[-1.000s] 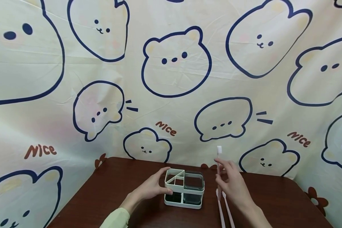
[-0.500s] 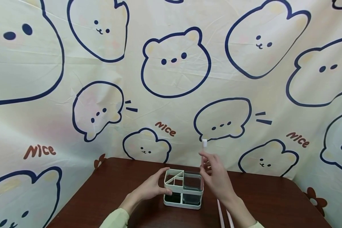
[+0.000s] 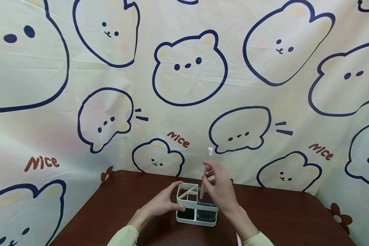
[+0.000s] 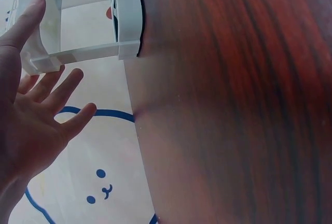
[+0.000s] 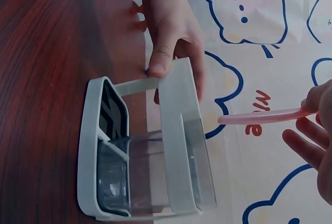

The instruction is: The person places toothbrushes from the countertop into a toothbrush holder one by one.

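A white two-tier toothbrush holder (image 3: 196,223) stands on the table, its upper left divided into small slots. My left hand (image 3: 160,204) grips its left side, thumb in front and fingers behind the upper rim, as the left wrist view (image 4: 39,125) confirms. A clear cup (image 5: 148,177) sits in the right half. My right hand (image 3: 220,189) pinches a pink toothbrush (image 3: 203,188), white bristles up and handle slanting down. In the right wrist view the handle's end (image 5: 228,120) is just above the cup's mouth, apart from the rim.
Part of another pink toothbrush (image 3: 238,240) lies on the table by my right forearm, mostly hidden. The dark brown wooden table (image 3: 283,218) ends at a cream cloth (image 3: 190,89) printed with bear outlines.
My right hand has moved left with the toothbrush, from over the toothbrushes on the table to above the cup. My left hand stays on the holder.
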Demonstrator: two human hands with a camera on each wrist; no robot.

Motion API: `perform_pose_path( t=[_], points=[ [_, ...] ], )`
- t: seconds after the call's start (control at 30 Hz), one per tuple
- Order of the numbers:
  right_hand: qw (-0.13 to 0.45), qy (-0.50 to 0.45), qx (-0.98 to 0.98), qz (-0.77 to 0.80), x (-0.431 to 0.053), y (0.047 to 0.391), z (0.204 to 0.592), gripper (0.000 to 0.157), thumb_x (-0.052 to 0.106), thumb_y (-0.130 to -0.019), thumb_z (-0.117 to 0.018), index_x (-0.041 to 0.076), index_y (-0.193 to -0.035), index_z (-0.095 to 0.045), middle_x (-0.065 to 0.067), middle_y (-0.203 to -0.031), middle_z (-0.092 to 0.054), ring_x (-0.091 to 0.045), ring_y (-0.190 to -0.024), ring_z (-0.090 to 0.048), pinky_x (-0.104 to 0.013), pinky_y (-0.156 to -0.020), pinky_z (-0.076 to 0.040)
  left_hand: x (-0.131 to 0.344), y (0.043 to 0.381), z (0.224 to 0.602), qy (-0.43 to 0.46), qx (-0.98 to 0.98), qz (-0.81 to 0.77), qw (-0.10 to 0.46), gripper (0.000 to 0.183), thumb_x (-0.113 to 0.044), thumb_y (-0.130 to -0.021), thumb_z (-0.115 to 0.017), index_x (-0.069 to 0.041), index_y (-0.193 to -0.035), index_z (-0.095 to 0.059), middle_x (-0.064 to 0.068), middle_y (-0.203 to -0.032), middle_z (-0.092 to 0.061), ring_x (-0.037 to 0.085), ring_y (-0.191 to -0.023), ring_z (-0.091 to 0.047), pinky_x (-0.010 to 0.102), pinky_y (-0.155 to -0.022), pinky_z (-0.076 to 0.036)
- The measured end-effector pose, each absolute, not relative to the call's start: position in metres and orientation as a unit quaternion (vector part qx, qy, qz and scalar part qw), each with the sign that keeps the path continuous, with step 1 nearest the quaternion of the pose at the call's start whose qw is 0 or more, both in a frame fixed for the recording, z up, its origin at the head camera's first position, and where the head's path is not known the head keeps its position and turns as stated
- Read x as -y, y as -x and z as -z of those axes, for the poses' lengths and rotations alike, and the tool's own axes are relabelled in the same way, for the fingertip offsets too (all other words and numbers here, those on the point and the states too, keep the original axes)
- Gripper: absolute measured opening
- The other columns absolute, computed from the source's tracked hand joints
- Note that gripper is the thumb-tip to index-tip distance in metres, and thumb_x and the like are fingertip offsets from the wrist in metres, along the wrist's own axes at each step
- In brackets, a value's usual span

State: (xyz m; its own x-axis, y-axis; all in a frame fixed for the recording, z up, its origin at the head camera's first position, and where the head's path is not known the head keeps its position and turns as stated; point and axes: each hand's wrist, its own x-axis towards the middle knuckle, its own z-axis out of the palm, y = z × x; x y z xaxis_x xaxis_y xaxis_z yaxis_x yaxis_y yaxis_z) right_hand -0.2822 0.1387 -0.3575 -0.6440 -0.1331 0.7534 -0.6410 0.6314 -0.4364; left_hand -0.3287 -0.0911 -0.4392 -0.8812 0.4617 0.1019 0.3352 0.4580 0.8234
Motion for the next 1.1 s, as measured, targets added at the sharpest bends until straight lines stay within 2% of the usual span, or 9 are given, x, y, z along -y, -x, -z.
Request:
perform_pose_path(
  t=[0.17,0.4,0.63,0.87,1.1],
  points=[
    [0.361,-0.230,0.828,-0.361,-0.129,0.286,0.362,0.054,-0.004,-0.082,-0.076,0.018,-0.129,-0.057,-0.004,-0.105,-0.059,-0.013,-0.087,-0.065,-0.023,-0.066,-0.059,0.091,0.329,0.439,-0.235,-0.851,-0.464,0.070,0.090,-0.036,-0.080,-0.083,-0.015,-0.152,-0.034,0.016,-0.150,-0.045,0.036,-0.133,-0.046,0.066,-0.108,-0.036],
    [0.360,-0.226,0.838,-0.343,-0.120,0.291,0.373,0.053,-0.002,-0.083,-0.077,0.019,-0.127,-0.058,-0.002,-0.103,-0.059,-0.009,-0.084,-0.066,-0.013,-0.069,-0.054,0.091,0.329,0.439,-0.243,-0.852,-0.458,0.068,0.091,-0.036,-0.080,-0.083,-0.012,-0.152,-0.033,0.017,-0.149,-0.045,0.035,-0.132,-0.047,0.065,-0.107,-0.037],
    [0.378,-0.234,0.842,-0.305,-0.117,0.294,0.390,0.052,0.000,-0.082,-0.078,0.017,-0.125,-0.057,-0.001,-0.101,-0.059,-0.009,-0.080,-0.069,-0.023,-0.066,-0.059,0.092,0.331,0.439,-0.244,-0.851,-0.460,0.068,0.090,-0.035,-0.080,-0.083,-0.013,-0.152,-0.033,0.016,-0.149,-0.045,0.033,-0.131,-0.048,0.065,-0.107,-0.037],
    [0.379,-0.225,0.861,-0.254,-0.115,0.294,0.402,0.048,0.007,-0.081,-0.082,0.018,-0.122,-0.059,0.001,-0.102,-0.062,-0.011,-0.078,-0.067,-0.020,-0.064,-0.057,0.092,0.332,0.440,-0.254,-0.846,-0.463,0.071,0.091,-0.033,-0.081,-0.083,-0.009,-0.152,-0.032,0.016,-0.144,-0.050,0.030,-0.124,-0.052,0.061,-0.104,-0.042],
    [0.409,-0.217,0.873,-0.155,-0.115,0.296,0.411,0.042,0.017,-0.078,-0.084,0.020,-0.115,-0.063,0.005,-0.102,-0.071,-0.008,-0.083,-0.069,-0.036,-0.082,-0.056,0.092,0.331,0.439,-0.254,-0.843,-0.468,0.075,0.092,-0.032,-0.080,-0.084,-0.008,-0.152,-0.032,0.018,-0.142,-0.051,0.030,-0.122,-0.053,0.061,-0.104,-0.042]
  ],
)
